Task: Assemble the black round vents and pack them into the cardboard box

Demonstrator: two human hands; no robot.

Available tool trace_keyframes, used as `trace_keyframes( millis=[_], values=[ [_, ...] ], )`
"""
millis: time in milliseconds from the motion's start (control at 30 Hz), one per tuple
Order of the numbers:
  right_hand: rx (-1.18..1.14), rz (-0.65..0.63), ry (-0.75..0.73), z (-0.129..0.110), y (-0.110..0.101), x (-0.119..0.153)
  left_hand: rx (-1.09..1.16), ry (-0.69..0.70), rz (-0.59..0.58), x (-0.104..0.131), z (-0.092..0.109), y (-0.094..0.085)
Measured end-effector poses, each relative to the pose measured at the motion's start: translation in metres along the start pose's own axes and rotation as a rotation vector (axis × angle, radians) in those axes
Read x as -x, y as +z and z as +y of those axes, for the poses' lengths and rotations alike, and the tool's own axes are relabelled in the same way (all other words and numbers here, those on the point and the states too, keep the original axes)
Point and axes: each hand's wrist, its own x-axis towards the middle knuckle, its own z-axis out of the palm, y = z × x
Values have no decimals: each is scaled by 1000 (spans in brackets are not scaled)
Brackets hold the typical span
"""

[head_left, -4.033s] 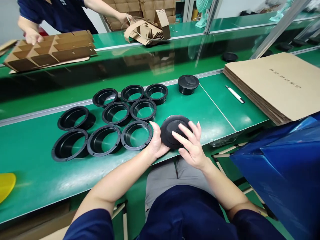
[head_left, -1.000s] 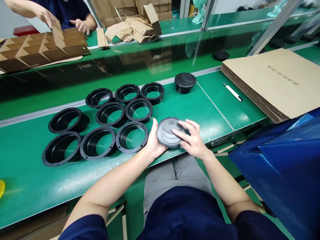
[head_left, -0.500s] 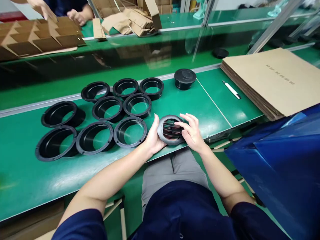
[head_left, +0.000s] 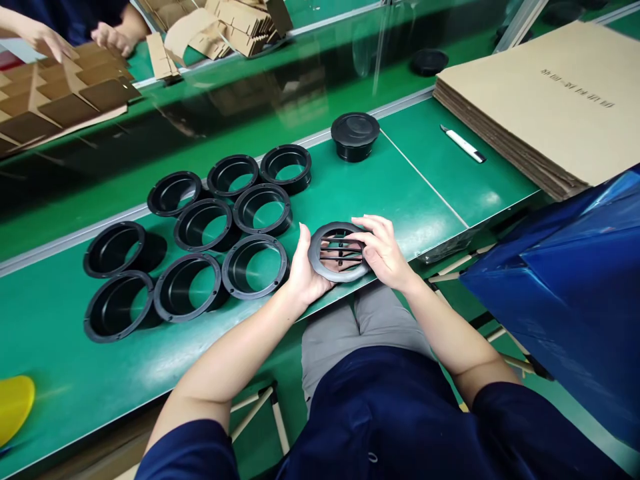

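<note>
Between my hands, over the bench's front edge, is a round black air vent [head_left: 326,268] with slats across its opening. My left hand [head_left: 306,272] cups it from the left and below, thumb up along the rim. My right hand [head_left: 383,252] grips its right side, fingers curled over the rim and slats. Left of the vent, several black flanged rings [head_left: 256,293] stand in rows, the nearest one close to my left hand. Farther back sits a round black piece with a closed top [head_left: 355,128].
A white cutter pen [head_left: 463,143] lies beside a stack of flat cardboard [head_left: 540,80] at the right. Blue sheeting [head_left: 560,287] hangs at the front right. A yellow round object [head_left: 15,408] is at the left edge. Across the bench, a person's hands [head_left: 50,41] touch cardboard dividers [head_left: 70,100].
The vent has tilted, so its slats and opening now face the camera more openly. My right fingers have moved from over the slats toward the right rim. The camera view has also shifted.
</note>
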Motion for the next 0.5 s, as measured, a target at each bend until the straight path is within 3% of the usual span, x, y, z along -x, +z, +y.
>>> trace_keyframes(
  millis=[133, 333, 500],
  values=[
    [5, -25, -43, 1, -1, 3, 7, 26, 17, -1, -1, -1],
    [97, -105, -325, 7, -2, 5, 45, 99, 21, -2, -6, -8],
    [203, -271, -299, -6, 0, -7, -43, 99, -70, 0, -12, -7]
  ],
)
